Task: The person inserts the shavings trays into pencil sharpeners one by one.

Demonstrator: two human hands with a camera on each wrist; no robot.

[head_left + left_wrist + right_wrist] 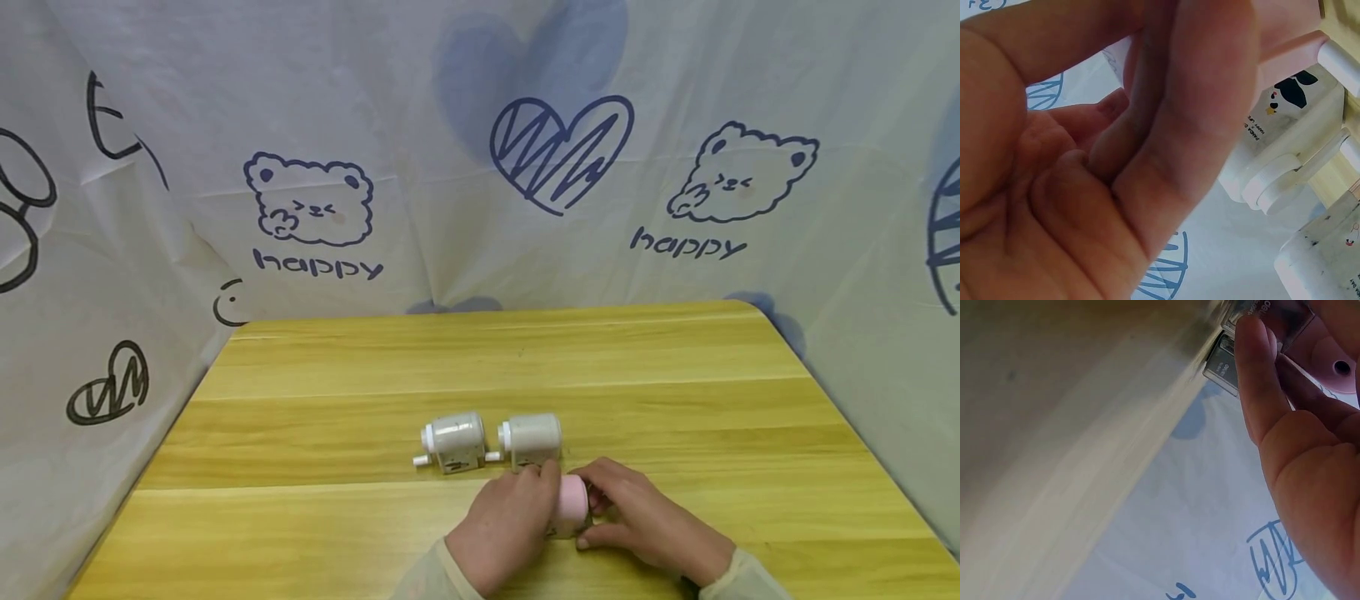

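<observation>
A pink crank pencil sharpener (573,502) is on the wooden table, between both hands. My left hand (508,523) grips its left side, fingers bent over it and covering much of the body. From the right, my right hand (637,518) holds the sharpener's other end between thumb and fingers. The right wrist view shows a round hole in its pink face (1329,356) and a see-through drawer (1272,319) under the fingers. A pink crank arm (1291,57) with a white knob (1341,67) sticks out past the left fingers.
Two pale grey crank sharpeners, a left one (459,440) and a right one (534,437), stand just behind the hands, their white cranks facing left. White cloth (435,208) with bear and heart drawings hangs around the table (300,400).
</observation>
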